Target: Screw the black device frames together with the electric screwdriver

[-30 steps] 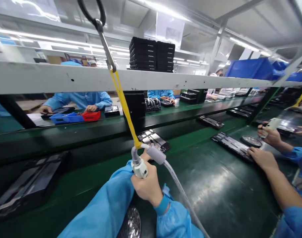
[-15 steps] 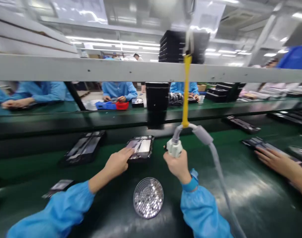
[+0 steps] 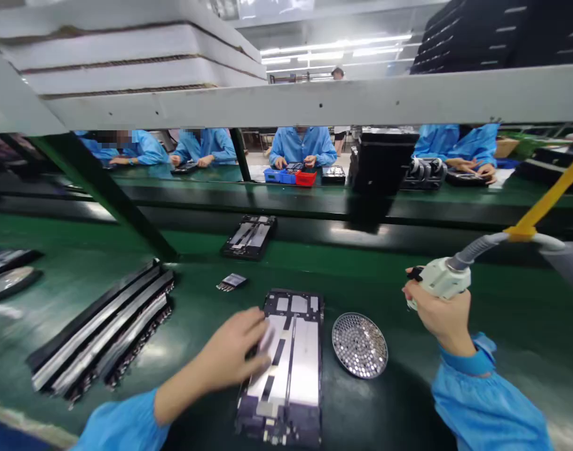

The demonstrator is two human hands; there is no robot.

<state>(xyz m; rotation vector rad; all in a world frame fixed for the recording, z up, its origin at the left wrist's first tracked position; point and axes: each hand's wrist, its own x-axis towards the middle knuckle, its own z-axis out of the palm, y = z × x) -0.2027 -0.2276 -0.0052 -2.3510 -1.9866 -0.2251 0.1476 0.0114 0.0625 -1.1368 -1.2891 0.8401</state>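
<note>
An opened tablet lies lengthwise in front of me, with silvery battery panels and dark circuit parts exposed. Over its left edge is my left hand, fingers and thumb apart; a pale blur at the fingertips is unclear. My right hand is wrapped round a white electric screwdriver, held up right of the tablet. Its grey cable hangs from a yellow strap. Between tablet and right hand sits a round dish full of small shiny pieces, apparently screws.
Left of me lie several long dark strips in a row. Beyond the tablet are a small flat part and another opened tablet. A green post and a white shelf beam cross the view. Co-workers in blue sit opposite.
My view has swung left. The tablet under my left hand now lies nearer and lengthwise, left of the dish. My right hand, still holding the screwdriver, is farther from it.
</note>
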